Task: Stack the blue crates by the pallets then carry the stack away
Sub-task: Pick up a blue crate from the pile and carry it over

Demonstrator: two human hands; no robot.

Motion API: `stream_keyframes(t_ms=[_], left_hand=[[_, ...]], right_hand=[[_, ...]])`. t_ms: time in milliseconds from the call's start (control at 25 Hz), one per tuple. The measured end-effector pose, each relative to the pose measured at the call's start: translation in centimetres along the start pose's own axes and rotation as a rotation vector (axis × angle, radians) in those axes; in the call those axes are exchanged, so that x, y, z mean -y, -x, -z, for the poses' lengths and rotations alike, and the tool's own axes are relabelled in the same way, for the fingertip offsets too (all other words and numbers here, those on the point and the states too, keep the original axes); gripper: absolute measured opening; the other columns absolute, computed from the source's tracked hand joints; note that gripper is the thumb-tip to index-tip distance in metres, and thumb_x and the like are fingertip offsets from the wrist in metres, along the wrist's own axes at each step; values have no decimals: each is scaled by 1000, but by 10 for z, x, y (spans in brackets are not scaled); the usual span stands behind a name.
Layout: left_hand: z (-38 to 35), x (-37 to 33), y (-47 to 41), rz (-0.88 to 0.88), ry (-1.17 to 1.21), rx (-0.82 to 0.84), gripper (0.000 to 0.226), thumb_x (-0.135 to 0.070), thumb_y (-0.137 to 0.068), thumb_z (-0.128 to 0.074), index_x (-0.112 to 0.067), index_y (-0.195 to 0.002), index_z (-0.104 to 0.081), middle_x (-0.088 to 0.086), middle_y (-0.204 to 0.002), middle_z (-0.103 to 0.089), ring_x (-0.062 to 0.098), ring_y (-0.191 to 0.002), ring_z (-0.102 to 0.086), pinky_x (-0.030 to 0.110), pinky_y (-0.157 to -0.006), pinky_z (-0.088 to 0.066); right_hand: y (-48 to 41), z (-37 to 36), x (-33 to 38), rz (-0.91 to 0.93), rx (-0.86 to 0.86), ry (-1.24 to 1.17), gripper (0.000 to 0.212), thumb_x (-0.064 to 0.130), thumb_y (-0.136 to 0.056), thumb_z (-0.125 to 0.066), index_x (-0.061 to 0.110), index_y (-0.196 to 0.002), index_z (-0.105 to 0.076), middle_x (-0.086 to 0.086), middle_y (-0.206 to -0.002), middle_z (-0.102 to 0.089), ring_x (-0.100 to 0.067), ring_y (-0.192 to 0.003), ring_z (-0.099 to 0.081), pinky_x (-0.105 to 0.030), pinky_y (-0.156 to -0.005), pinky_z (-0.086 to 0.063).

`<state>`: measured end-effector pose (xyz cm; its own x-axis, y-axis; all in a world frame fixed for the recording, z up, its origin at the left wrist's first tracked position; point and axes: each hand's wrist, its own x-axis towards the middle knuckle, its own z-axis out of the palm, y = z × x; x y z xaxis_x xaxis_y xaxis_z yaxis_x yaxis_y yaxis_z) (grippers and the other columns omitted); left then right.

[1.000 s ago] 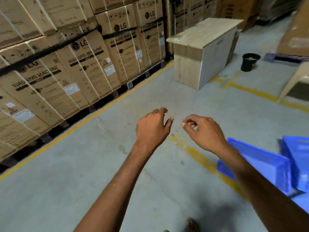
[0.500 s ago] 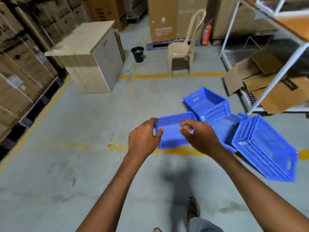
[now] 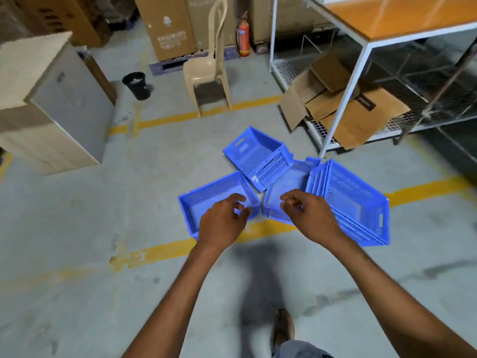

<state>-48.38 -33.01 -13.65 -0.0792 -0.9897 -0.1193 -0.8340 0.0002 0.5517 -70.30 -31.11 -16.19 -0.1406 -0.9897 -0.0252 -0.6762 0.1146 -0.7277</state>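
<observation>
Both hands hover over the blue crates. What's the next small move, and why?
Probably lower both hands onto the rim of the near-left crate and grip it. The left hand and right hand hold nothing, and the crates lie scattered on the floor, unstacked, the right crate tipped on its side.

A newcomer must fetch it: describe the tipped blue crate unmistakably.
Find the white metal rack with flattened cardboard on its bottom shelf. On the floor before its corner post, take the rightmost blue crate: it alone is tipped on edge, while its three neighbours sit open side up.
</observation>
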Motion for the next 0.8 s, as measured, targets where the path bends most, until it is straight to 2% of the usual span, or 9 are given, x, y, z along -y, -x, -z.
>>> stream_keyframes(t_ms=[160, 320, 480, 560, 680, 800], left_hand=[[-36, -44, -52, -51, 28, 92, 27, -52, -85, -53, -41, -110, -56, -19, -97, -71, 9, -91, -71, 37, -82, -55], [-70, -84, -113, -100, 45, 209, 27, -49, -86, -57, -39, -111, -61, -25, -100, -70, 5, -96, -68, 33, -86, -53], [-118, -107, -187, -171, 66, 350, 26, -46, -88, -56, -37, -112, -61, -24, -110, -69, 7, -104, -66, 31, -89, -50], [-147, -113, -223, -208, 59, 404, 25, -42, -90, -57, -34, -113, -62, -21, -113, -69, 9, -107, -64, 30, -89, -48], [-200, -114, -275, -194, 174, 500, 23, -33, -92, -61, -29, -114, -65, -13, -105, -72, 8, -98, -68, 30, -93, -51], [-260, -109, -318, -127, 253, 571, 29, -24, -92, -64, -20, -120, -65, -2, -106, -74, 12, -92, -69, 31, -94, -52]], right_hand=[[-40, 24, -48, -93, -8, -33, 15, 28, -88, -58, 37, -95, -68, 17, -88, -72, -7, -88, -69, -37, -80, -56], [-75, 42, -95, -231, -63, -52, 19, 20, -91, -57, 33, -97, -69, 20, -92, -72, -6, -92, -67, -32, -83, -54], [-124, 42, -148, -382, -147, -105, 22, 13, -93, -55, 29, -98, -69, 22, -91, -72, -6, -92, -68, -34, -85, -55], [-151, 37, -176, -478, -176, -129, 25, 9, -92, -53, 26, -100, -69, 17, -92, -73, -9, -94, -69, -36, -87, -55], [-199, 17, -230, -614, -188, -135, 30, 6, -90, -51, 23, -104, -70, 9, -96, -75, -15, -98, -69, -36, -90, -55], [-238, -12, -288, -736, -169, -138, 35, 5, -89, -49, 19, -113, -70, 4, -103, -77, -18, -106, -68, -39, -96, -53]])
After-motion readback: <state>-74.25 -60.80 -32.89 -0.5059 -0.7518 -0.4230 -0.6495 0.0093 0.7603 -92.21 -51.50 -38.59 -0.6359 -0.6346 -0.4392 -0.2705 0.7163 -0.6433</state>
